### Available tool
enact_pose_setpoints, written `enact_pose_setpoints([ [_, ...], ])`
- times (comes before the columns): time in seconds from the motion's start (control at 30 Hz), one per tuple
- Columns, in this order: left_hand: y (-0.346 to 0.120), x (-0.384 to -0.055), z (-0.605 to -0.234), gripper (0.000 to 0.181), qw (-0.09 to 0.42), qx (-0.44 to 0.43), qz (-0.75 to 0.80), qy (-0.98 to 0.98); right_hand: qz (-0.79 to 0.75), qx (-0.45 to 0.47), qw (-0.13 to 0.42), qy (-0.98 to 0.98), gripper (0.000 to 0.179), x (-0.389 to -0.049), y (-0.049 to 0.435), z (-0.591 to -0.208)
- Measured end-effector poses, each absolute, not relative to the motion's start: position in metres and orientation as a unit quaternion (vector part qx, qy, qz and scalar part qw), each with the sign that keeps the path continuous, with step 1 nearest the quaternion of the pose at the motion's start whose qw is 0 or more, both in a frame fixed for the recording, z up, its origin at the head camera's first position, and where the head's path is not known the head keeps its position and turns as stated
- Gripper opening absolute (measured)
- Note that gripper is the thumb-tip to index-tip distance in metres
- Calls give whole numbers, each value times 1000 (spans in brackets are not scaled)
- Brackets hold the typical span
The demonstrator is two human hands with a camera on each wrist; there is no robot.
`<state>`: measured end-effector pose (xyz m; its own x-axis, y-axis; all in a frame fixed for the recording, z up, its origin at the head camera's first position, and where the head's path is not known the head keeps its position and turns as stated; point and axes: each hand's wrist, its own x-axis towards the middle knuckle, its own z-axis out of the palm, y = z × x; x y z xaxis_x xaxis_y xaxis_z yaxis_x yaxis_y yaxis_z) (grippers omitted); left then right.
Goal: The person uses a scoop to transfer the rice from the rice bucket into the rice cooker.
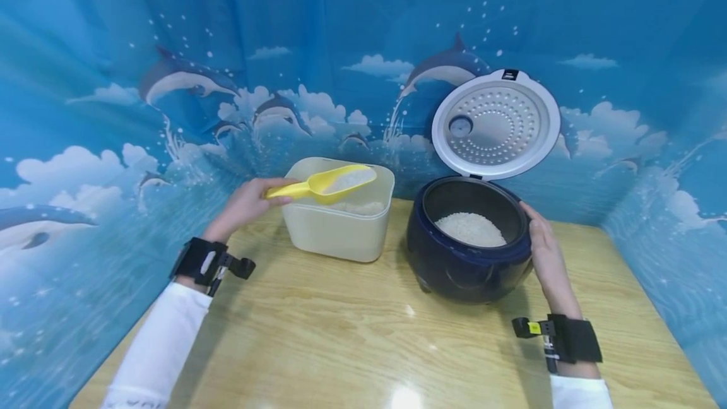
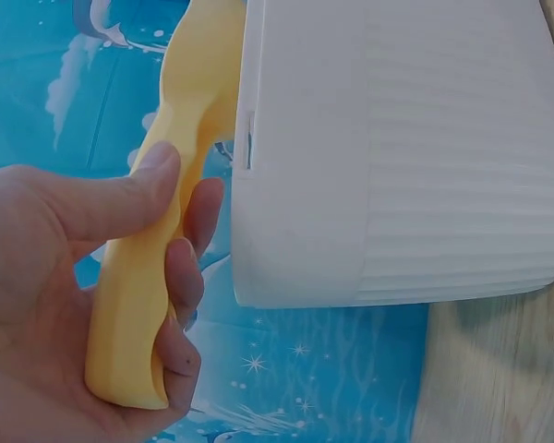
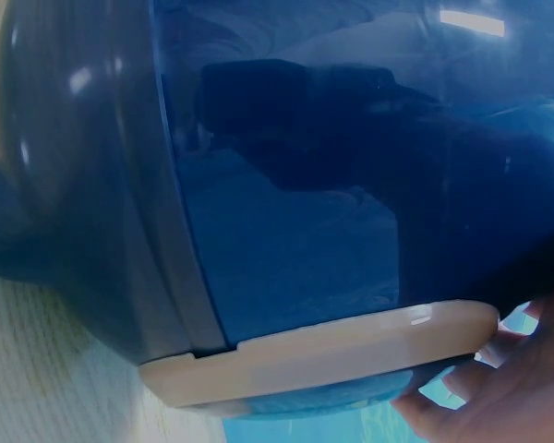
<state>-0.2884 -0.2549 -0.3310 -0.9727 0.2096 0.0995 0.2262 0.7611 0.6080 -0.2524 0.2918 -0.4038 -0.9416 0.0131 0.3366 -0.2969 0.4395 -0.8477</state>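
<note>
In the head view my left hand (image 1: 248,206) grips the handle of a yellow scoop (image 1: 324,188), held over the rim of a cream-coloured bin (image 1: 335,235). White rice lies in the scoop, and more rice (image 1: 368,209) is inside the bin. The left wrist view shows the thumb and curled fingers round the scoop handle (image 2: 134,305). A dark blue rice cooker (image 1: 460,270) stands to the right of the bin, with white rice (image 1: 471,228) in its pot. My right hand (image 1: 548,251) rests against the cooker's right side, fingers fairly straight near the rim.
The cooker's lid (image 1: 500,122) is raised and tilted back on its hinge. Bin and cooker stand side by side on a wood-grain table (image 1: 318,327), with a narrow gap between them. A blue dolphin-print curtain (image 1: 341,17) surrounds the table at the back and sides.
</note>
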Motion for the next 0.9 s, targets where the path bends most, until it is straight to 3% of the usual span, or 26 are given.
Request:
enact_pose_setpoints([
  [0.47,-223,-284,-319,46,28,-128,-307,-943,528,80,143,-833,56,-253,293,-402],
  [0.9,-127,-289,-273,44,32,-216,-288,-932,528,90,160,-829,53,-252,291,-401],
])
